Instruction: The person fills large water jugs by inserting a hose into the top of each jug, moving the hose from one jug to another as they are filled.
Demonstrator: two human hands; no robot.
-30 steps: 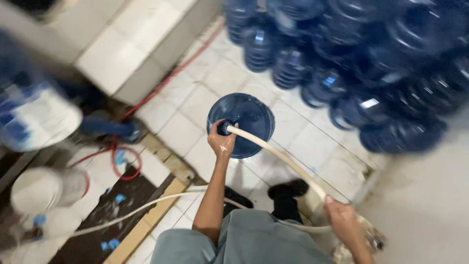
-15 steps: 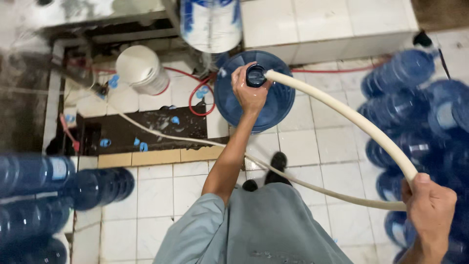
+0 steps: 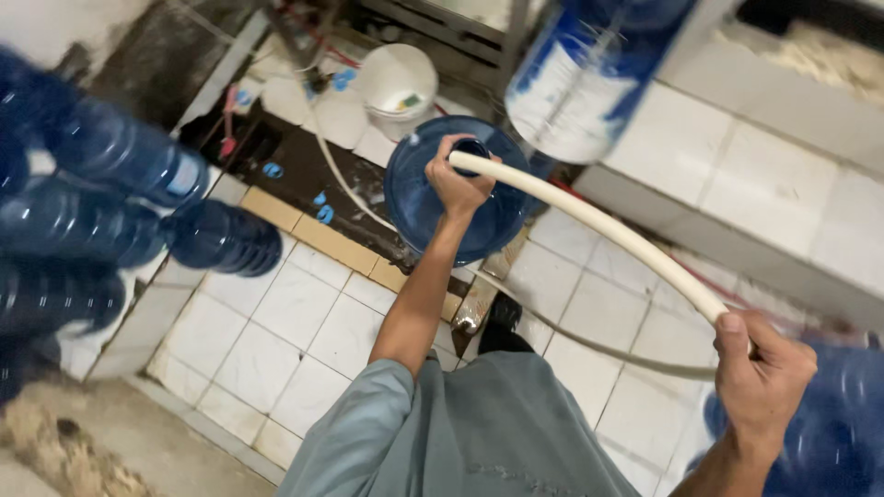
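A large blue water jug stands upright on the white tiled floor in front of me. My left hand grips its neck and the end of a cream hose at the jug's mouth. From there the hose arcs right and down to my right hand, which is closed around it. A thinner loop of the same hose trails low behind my legs.
Several blue jugs lie stacked at the left and one is at the lower right. A white bucket and another labelled jug stand beyond. A white tiled ledge runs at the right; a dark drain pit lies left of the jug.
The view has swung round, so the stacked jugs now lie at the left and the tiled ledge at the right. Both hands keep their hold on the jug neck and the hose.
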